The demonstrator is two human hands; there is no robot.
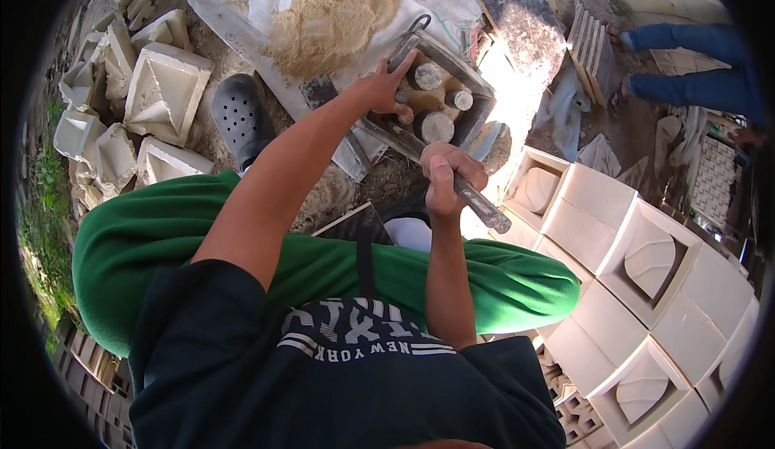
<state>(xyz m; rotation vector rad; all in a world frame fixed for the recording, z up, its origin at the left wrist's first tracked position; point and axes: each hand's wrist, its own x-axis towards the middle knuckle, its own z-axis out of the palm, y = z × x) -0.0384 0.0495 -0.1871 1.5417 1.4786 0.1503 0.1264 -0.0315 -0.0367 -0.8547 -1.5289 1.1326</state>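
A dark box-shaped mould lies on the ground in front of me, with sandy material inside and several grey round cylinders standing up in it. My left hand rests at the mould's left side, fingers spread, the thumb close to the sandy fill. By the mould's near edge, my right hand is wrapped round a thick grey rod. One end of the rod sticks out toward the lower right; its other end is hidden or merges with the mould.
A pale sand heap lies on a white sheet beyond the mould. Cast pale blocks are piled at left; rows of finished blocks stand at right. Another person's legs are at far right.
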